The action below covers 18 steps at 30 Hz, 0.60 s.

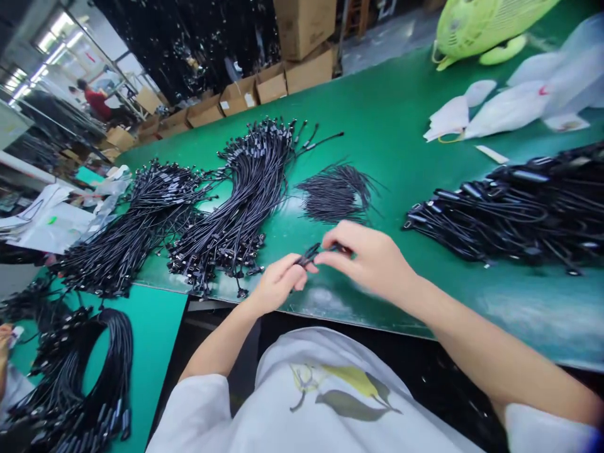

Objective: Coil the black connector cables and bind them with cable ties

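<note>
Between my two hands, over the near edge of the green table, is a small bundled black cable (309, 253). My left hand (282, 280) is closed, its thumb and fingers pinching the bundle's left side. My right hand (363, 255) is closed too, fingertips pressed on the right end of the bundle. Just beyond my hands lies a pile of short thin black ties (333, 192). Left of it a thick bunch of black cables (250, 189) with connector ends stretches across the table, and another cable bunch (136, 220) lies farther left.
Bundled black cables (509, 207) are heaped at the right. White plastic bags (514, 107) and a yellow-green fan (486, 28) sit at the back right of the green table (396, 126). Cardboard boxes (271, 85) line its far edge. Looped cables (113, 352) lie on the left table, near another person's hand (5, 340).
</note>
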Available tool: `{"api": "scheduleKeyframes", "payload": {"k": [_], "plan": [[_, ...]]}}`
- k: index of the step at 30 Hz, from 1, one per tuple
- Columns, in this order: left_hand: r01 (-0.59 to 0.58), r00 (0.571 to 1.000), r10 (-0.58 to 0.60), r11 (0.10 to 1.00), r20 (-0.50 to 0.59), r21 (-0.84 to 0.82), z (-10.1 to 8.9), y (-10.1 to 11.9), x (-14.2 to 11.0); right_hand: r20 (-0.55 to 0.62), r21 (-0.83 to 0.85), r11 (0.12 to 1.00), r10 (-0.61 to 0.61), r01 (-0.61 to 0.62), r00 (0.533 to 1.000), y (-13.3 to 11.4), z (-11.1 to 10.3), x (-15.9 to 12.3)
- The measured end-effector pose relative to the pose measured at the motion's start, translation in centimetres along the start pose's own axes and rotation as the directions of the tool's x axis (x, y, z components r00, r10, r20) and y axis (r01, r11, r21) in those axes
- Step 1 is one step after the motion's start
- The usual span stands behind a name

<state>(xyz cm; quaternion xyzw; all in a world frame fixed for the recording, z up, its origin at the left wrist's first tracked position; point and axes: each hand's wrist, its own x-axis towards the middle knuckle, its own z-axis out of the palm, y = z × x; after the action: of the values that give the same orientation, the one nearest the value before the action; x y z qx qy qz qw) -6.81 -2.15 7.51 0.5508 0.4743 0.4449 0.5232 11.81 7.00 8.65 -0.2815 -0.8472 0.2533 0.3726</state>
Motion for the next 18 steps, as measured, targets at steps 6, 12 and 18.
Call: {"api": "scheduleKeyframes", "payload": {"k": [6, 12, 18], "plan": [[0.022, 0.973, -0.145, 0.831, -0.178, -0.556, 1.6, -1.4, 1.7, 0.072, 0.679, 0.638, 0.435, -0.363, 0.898, 0.4, 4.5, -1.0], [-0.002, 0.956, -0.215, 0.675, -0.199, -0.738, 3.4, -2.7, 1.2, 0.331, 0.914, 0.036, 0.515, -0.405, 0.791, -0.3, 5.3, -1.0], [0.018, 0.988, -0.060, 0.962, -0.146, -0.272, 2.1, -2.8, 0.5, 0.257, 0.955, -0.031, 0.581, -0.295, 0.772, -2.3, 5.2, -1.1]]}}
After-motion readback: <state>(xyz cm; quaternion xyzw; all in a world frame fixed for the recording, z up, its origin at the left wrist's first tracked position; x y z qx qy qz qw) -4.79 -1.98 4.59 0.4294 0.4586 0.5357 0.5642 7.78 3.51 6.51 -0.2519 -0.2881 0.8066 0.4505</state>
